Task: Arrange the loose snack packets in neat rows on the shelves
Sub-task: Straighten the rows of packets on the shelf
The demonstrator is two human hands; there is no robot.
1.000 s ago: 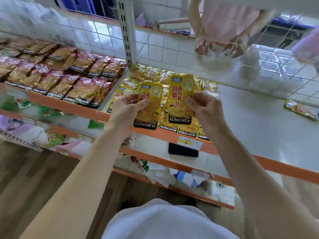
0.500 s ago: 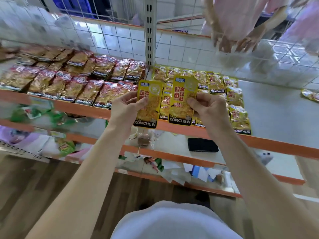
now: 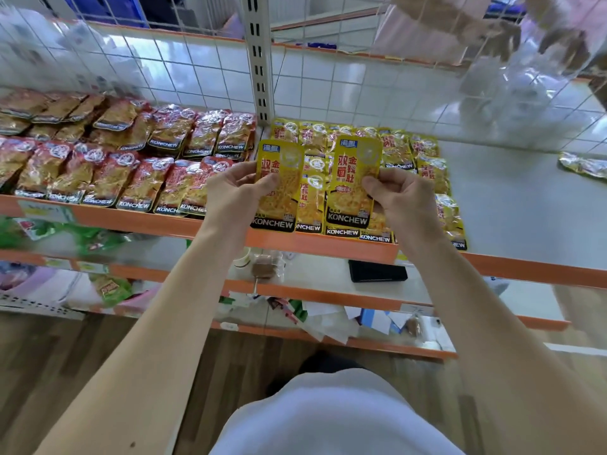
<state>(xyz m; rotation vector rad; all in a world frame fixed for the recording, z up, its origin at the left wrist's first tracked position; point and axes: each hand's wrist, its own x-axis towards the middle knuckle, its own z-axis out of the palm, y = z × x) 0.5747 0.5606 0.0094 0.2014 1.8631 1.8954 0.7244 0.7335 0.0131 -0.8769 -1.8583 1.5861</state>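
My left hand (image 3: 235, 188) pinches a yellow KONCHEW snack packet (image 3: 279, 178) by its left edge, holding it upright above the shelf front. Beside it, my right hand (image 3: 399, 195) pinches a second yellow packet (image 3: 353, 172) by its right edge. Both packets hang just over the rows of yellow packets (image 3: 423, 165) lying on the white shelf (image 3: 525, 205). A loose yellow packet (image 3: 583, 164) lies alone at the shelf's far right.
Rows of red packets (image 3: 131, 165) fill the shelf left of the upright post (image 3: 259, 60). A wire grid backs the shelf, with another person's hands (image 3: 538, 37) behind it. A black phone (image 3: 377, 270) lies on the lower shelf, with loose papers below.
The view has shifted left and closer, so the shelf sits further right in frame. Both hands keep holding their packets upright, side by side, nearly unchanged.
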